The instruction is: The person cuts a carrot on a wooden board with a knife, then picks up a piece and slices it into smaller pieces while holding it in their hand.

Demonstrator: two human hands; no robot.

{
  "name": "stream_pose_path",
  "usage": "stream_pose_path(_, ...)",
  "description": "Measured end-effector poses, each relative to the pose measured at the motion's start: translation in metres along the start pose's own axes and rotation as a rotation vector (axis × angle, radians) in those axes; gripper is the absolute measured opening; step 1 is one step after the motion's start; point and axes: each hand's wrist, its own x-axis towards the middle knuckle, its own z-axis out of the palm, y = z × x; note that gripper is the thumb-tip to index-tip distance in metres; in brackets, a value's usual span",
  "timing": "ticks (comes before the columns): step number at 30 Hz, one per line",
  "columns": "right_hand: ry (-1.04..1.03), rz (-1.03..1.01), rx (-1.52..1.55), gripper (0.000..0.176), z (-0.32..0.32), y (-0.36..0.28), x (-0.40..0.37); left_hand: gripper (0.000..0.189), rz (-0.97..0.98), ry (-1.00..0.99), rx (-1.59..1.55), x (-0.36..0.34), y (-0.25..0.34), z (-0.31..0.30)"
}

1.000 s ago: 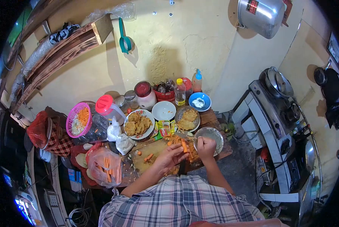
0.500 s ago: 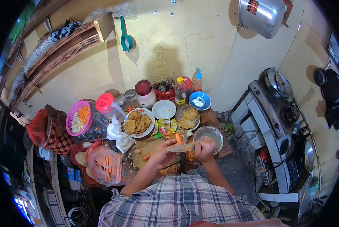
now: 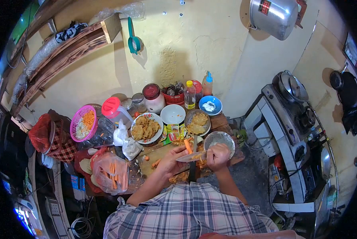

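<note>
In my left hand (image 3: 171, 160) is a carrot (image 3: 188, 145), its orange end sticking up past my fingers. My right hand (image 3: 218, 156) is wrapped round the handle of a knife (image 3: 191, 156), whose broad blade points left across the carrot's lower part. Below both hands, orange carrot pieces and peelings (image 3: 181, 177) lie on the wooden table. A grey metal bowl (image 3: 231, 140) stands just behind my right hand. To the left, a clear plastic bag (image 3: 120, 181) holds several carrots.
Behind my hands stand a plate of fried food (image 3: 159, 122), a white bowl (image 3: 173, 114), a blue bowl (image 3: 218, 104) and a yellow-capped bottle (image 3: 190, 95). A pink basket (image 3: 73, 128) of shredded vegetables sits at the left. A gas stove (image 3: 286, 113) is on the right.
Hardly anything differs. The carrot leans slightly more to the left, and both hands keep nearly the same place with the knife against it.
</note>
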Motion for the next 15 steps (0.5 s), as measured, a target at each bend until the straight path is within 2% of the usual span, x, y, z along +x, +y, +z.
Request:
stream_pose_path(8,0.026,-0.004,0.042,0.024,0.003,-0.006,-0.001,0.022,0.044,0.024,0.014,-0.006,-0.002,0.002)
stream_pose_path(15,0.038,-0.007,0.059,0.024,0.006,-0.012,-0.001,0.024,0.018,-0.057,0.004,-0.006,-0.008,-0.005)
